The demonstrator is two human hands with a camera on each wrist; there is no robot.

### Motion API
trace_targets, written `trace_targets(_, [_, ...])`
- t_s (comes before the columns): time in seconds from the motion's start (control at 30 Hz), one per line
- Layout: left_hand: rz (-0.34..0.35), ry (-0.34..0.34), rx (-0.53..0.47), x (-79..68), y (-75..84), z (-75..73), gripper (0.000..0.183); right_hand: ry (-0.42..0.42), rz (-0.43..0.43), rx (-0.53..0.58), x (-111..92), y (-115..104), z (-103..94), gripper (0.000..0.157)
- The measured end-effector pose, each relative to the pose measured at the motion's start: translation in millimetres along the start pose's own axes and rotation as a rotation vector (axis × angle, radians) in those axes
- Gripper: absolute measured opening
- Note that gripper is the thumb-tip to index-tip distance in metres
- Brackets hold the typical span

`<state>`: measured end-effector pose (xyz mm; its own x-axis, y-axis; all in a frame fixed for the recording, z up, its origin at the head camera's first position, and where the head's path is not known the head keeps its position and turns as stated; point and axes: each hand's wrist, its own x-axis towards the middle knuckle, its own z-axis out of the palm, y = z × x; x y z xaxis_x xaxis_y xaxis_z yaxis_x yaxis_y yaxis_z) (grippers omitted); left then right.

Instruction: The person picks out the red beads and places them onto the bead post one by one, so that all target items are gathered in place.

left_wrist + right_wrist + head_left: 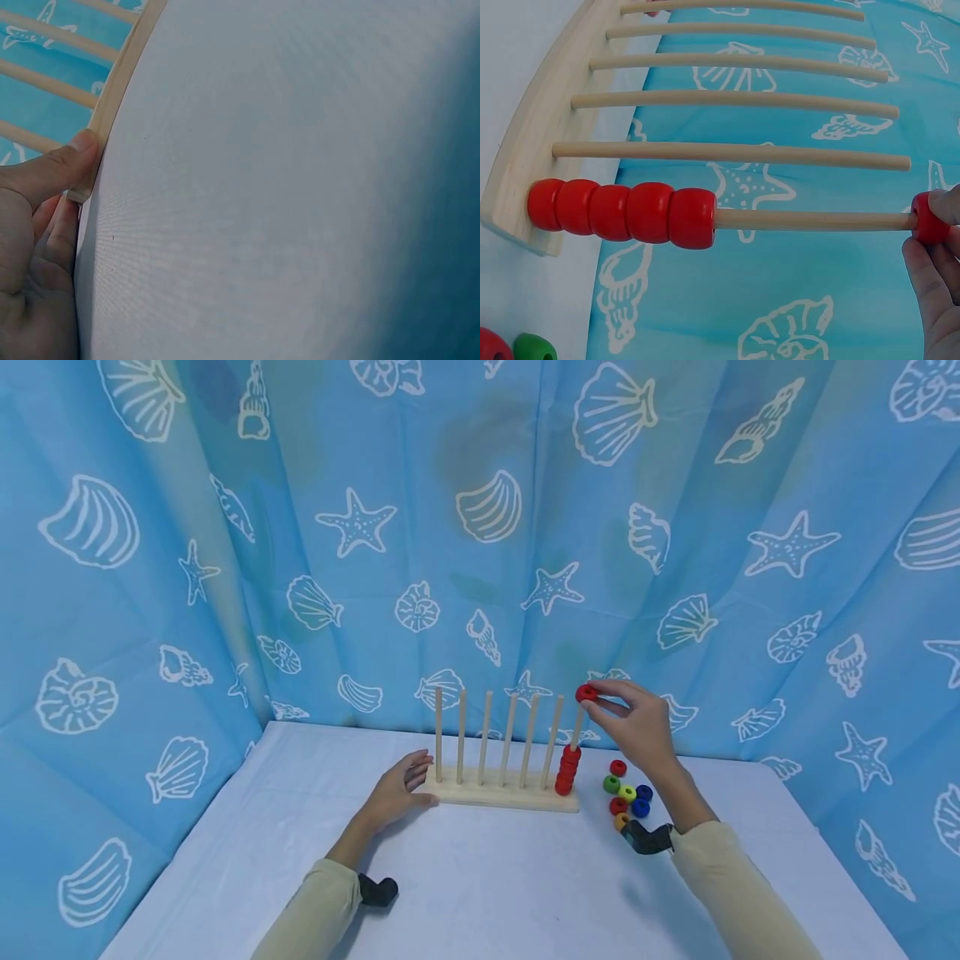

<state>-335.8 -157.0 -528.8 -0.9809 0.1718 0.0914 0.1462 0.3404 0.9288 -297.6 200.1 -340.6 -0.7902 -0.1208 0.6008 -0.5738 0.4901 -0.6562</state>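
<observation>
My right hand [643,727] pinches a red bead [928,219] between thumb and fingers at the top of the rightmost peg [810,220]. The right wrist view shows the bead at the peg's tip. Lower on that peg, several red beads [567,770] are stacked against the wooden base [502,796]. The other upright pegs [485,739] are bare. At the rack's left end my left hand [392,793] grips the base, its thumb [79,146] on the front edge and the fingers partly hidden behind.
Right of the rack lie loose beads: red [618,767], green [611,784], yellow-green [627,793], blue [641,808] and orange [621,821]. A white cloth [480,877] covers the table. Behind it hangs a blue curtain [420,552] with white shell prints.
</observation>
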Motion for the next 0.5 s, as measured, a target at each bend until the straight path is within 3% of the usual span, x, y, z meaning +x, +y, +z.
trace_targets(0.3, [-0.002, 0.005, -0.006, -1.8, 2.9, 0.3, 0.089, 0.001, 0.092, 0.013, 2.6, 39.4, 5.5, 0.038])
trace_targets(0.5, [-0.004, 0.004, -0.016, -1.6, 3.2, 0.4, 0.089, 0.005, 0.109, 0.038, 1.3, 47.7, 6.1, 0.041])
